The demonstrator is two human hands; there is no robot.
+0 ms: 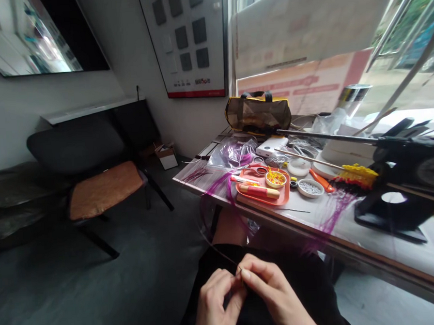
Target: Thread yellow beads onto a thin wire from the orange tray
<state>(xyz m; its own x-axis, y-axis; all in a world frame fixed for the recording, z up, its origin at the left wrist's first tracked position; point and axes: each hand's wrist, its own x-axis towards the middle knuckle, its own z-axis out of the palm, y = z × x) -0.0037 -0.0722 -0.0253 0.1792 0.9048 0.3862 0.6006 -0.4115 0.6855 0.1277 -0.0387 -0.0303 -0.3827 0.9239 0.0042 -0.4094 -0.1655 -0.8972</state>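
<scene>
Above my dark-clothed lap, my left hand (217, 294) and my right hand (266, 282) meet with fingertips pinched together. A thin strand (223, 254) runs from between them, up and to the left toward the table edge. Both hands are closed on it where they meet; the fingers hide its end and anything smaller there. Beyond them, a bundle of purple strands (218, 183) hangs over the table's near edge. A coral tray (284, 194) close by carries scissors (258, 170), a red-and-cream stick (259, 191) and a small dish of yellow and orange bits (275, 179).
Right of the tray stand a dish of pale beads (310, 188), an orange-handled tool (321, 180) and a black stand (391, 221). A yellow-red tufted piece (358, 176) lies beside it. Behind sits a mesh bag (258, 113). A chair (107, 190) is at left.
</scene>
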